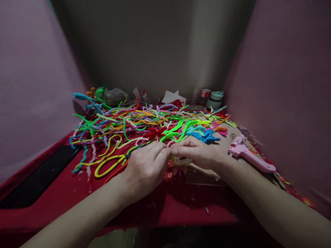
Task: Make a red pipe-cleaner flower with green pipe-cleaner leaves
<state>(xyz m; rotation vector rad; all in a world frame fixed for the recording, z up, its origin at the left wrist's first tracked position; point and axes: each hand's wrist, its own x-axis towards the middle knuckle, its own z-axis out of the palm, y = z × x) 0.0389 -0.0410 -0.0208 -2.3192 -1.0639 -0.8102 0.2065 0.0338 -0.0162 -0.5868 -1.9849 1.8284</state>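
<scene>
My left hand (147, 167) and my right hand (195, 151) meet over the front of the table, fingers closed and fingertips touching. Between them they pinch a pink pipe cleaner (170, 143); only a short bit shows above the fingertips, and the rest is hidden. Just beyond my left hand lies a red pipe-cleaner flower (155, 132). Bright green pipe-cleaner leaves (177, 128) stick out behind the fingers. Under my right hand is a pale round piece with holes (182, 160), partly covered. Yellow-handled scissors (110, 166) lie left of my left hand, their blades partly hidden.
Tangled pipe cleaners (134, 117) cover the back of the red cloth (165, 210). A pink glue gun (249, 155) lies at right by a cardboard sheet (204, 177). At left is a black flat object (41, 175). A lidded jar (215, 100) stands at the back.
</scene>
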